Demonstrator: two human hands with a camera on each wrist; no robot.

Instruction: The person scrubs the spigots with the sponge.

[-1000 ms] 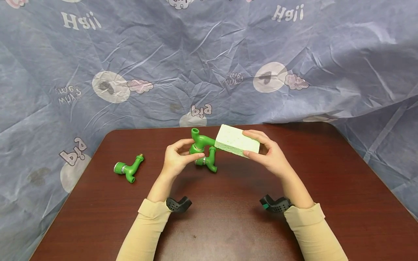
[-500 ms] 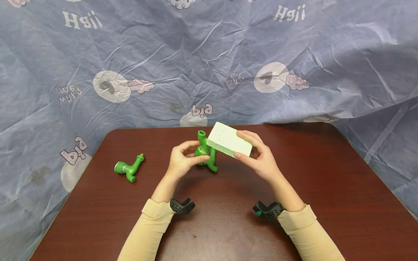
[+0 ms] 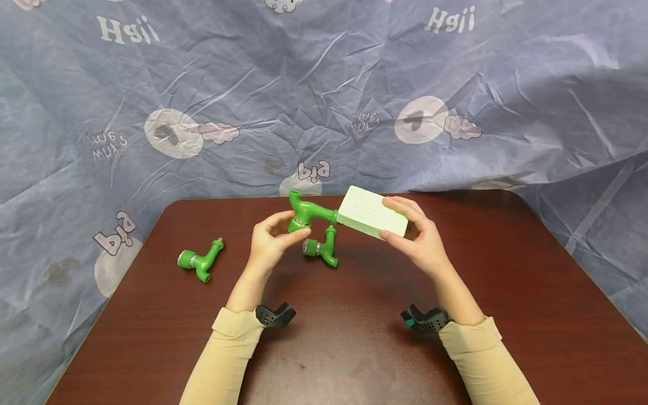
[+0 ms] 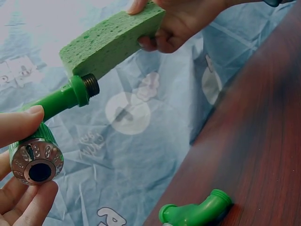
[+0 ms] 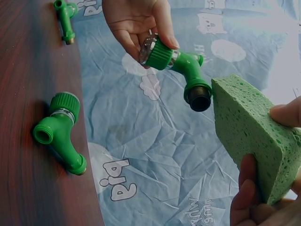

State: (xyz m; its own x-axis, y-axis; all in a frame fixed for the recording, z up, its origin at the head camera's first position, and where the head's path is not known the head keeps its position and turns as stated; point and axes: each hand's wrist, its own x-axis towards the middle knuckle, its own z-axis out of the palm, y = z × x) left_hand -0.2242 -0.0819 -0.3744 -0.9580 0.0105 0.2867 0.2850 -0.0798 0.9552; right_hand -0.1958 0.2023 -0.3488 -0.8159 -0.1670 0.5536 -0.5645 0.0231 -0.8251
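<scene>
Wrinkled blue-grey cloth (image 3: 334, 73), printed with clouds and letters, hangs behind a dark reddish-brown desk (image 3: 354, 354) and down both its sides. Above the desk, toward the middle of its far edge, a person's two hands are raised, each with its own thing.

Left hand (image 3: 267, 243) pinches the held faucet (image 3: 314, 210) by its ribbed knob (image 5: 159, 57), thumb on one side and fingers on the other. Gripping it there probably serves to leave the body and the threaded end (image 4: 92, 85) uncovered, pointing toward the other hand.

Right hand (image 3: 421, 243) pinches the green sponge (image 3: 368, 212) between thumb and fingers, at the end away from the faucet, likely so that the opposite end stays free to meet the metal. That free end is right at the faucet's threaded end; whether they press together I cannot tell.

Two more green faucets lie on the desk: the middle faucet (image 3: 327, 248) just below the held one, toward the far edge, and the left faucet (image 3: 203, 262) near the left edge. Both knobs face left; lying flat, with knob and spout jutting out, they seem unlikely to roll.
</scene>
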